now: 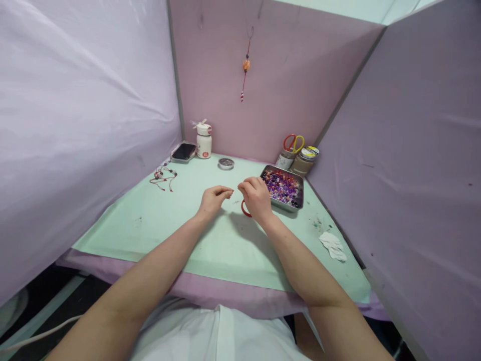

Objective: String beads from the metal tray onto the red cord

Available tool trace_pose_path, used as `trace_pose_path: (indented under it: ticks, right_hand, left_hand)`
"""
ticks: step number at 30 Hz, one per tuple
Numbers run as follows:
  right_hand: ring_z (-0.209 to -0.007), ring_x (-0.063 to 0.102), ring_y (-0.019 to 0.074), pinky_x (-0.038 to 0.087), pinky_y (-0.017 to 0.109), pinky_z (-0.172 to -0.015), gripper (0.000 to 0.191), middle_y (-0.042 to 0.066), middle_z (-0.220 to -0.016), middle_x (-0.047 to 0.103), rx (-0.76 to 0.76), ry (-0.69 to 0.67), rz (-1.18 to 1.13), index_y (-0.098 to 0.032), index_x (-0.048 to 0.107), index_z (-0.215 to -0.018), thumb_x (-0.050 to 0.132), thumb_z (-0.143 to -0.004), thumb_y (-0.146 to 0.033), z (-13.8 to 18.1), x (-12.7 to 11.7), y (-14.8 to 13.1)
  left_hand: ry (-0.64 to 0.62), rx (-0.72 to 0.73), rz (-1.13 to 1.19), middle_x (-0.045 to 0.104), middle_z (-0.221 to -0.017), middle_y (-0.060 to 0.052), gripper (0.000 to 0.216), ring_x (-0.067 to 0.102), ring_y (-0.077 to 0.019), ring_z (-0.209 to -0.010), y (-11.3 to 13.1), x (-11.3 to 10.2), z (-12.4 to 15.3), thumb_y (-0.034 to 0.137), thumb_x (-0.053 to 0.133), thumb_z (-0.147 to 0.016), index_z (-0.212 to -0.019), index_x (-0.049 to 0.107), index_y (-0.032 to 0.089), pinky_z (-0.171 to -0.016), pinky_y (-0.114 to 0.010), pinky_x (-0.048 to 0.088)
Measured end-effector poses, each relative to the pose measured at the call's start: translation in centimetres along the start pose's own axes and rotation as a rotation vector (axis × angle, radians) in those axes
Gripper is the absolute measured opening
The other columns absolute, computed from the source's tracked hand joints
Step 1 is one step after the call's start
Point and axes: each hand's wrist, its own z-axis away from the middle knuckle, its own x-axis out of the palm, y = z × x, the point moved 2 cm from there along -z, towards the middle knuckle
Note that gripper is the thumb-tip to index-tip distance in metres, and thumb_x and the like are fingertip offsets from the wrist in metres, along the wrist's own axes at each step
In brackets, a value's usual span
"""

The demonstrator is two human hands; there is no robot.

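Over the middle of the pale green table my left hand [214, 199] is closed in a pinch, thumb and forefinger together. My right hand [256, 196] faces it a short gap away, its fingers also pinched. Whatever either hand holds is too small to make out. Below the right hand a red ring-shaped handle [245, 208] shows on the table, the rest of it hidden by that hand. Just beyond the right hand stands a metal tray [287, 206] filled with purple, red and clear beads [282, 187].
A small round container [226, 163], a white bottle [204, 140] and a phone [184, 151] stand at the back. Beaded cords [164, 175] lie left. Scissors [293, 144] stand in a jar beside another jar [304, 160]. Crumpled tissue [333, 246] lies right; a beaded string [245, 66] hangs behind.
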Motion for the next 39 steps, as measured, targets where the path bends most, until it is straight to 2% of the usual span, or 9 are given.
trace_pose_path:
  ticks: [19, 32, 36, 39]
  right_hand:
    - [-0.087, 0.045, 0.0214, 0.036, 0.035, -0.079, 0.019, 0.007, -0.090, 0.059, -0.005, -0.062, -0.035, -0.021, 0.064, -0.088, 0.045, -0.092, -0.022, -0.04, 0.34, 0.04]
    - [-0.080, 0.049, 0.0206, 0.037, 0.033, -0.077, 0.018, 0.006, -0.083, 0.062, 0.041, -0.181, -0.105, -0.021, 0.062, -0.083, 0.046, -0.092, -0.024, -0.06, 0.97, 0.18]
    - [-0.081, 0.051, 0.0210, 0.037, 0.033, -0.075, 0.012, 0.005, -0.081, 0.064, 0.095, -0.174, -0.187, -0.021, 0.060, -0.096, 0.050, -0.089, -0.021, -0.02, 0.91, 0.16]
    - [-0.080, 0.052, 0.0211, 0.037, 0.032, -0.073, 0.017, 0.003, -0.078, 0.064, 0.121, -0.180, -0.216, -0.021, 0.056, -0.104, 0.052, -0.088, -0.019, -0.01, 0.92, 0.17]
  left_hand:
    - [-0.015, 0.007, 0.012, 0.066, -0.067, -0.002, 0.019, 0.058, -0.0160, -0.071, 0.02, 0.20, 0.05, 0.033, 0.066, -0.065, -0.075, 0.071, 0.018, -0.074, -0.030, 0.046]
    - [-0.067, 0.012, -0.055, 0.065, -0.066, -0.003, 0.019, 0.058, -0.0163, -0.068, 0.54, 0.49, 0.44, 0.037, 0.063, -0.069, -0.071, 0.068, 0.018, -0.071, -0.030, 0.045]
    - [-0.092, 0.000, -0.058, 0.066, -0.067, -0.003, 0.019, 0.059, -0.0169, -0.068, 0.26, 0.54, 0.42, 0.037, 0.062, -0.070, -0.073, 0.068, 0.019, -0.070, -0.030, 0.045]
    - [-0.103, -0.001, -0.066, 0.066, -0.067, -0.004, 0.019, 0.060, -0.0173, -0.068, 0.02, 0.52, 0.38, 0.036, 0.062, -0.071, -0.074, 0.068, 0.019, -0.069, -0.030, 0.046]
